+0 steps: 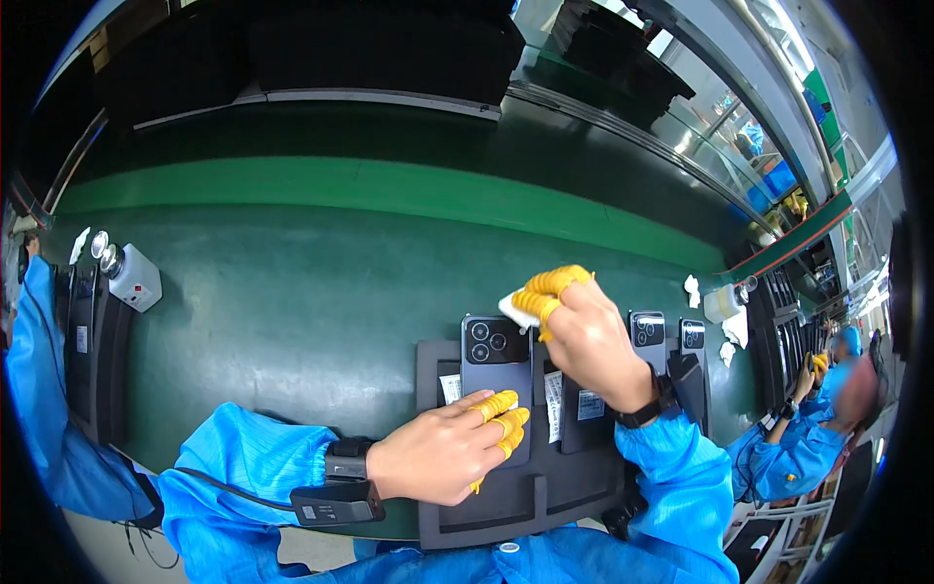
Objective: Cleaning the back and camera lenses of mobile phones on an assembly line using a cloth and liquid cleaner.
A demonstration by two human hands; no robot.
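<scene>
A dark grey-blue phone [494, 375] lies back up over the left part of a black foam tray [482, 530], its round camera lenses at the far end. My left hand [438, 456], with yellow finger cots, is closed over the phone's lower part and holds it. Just above its camera end, my right hand [589, 336], also in yellow finger cots, pinches a folded white wipe [519, 310]. Beneath my right wrist a second dark phone [587, 420] with a pale label is partly hidden. Labelled white strips [554, 404] show beside the phones.
Two more phones [646, 331] stand right of my right hand. White bottles [136, 279] with metal tops stand at both sides, near crumpled white wipes [692, 289]. Stacked black trays [97, 360] line the left edge. Co-workers in blue [798, 428] sit on both sides.
</scene>
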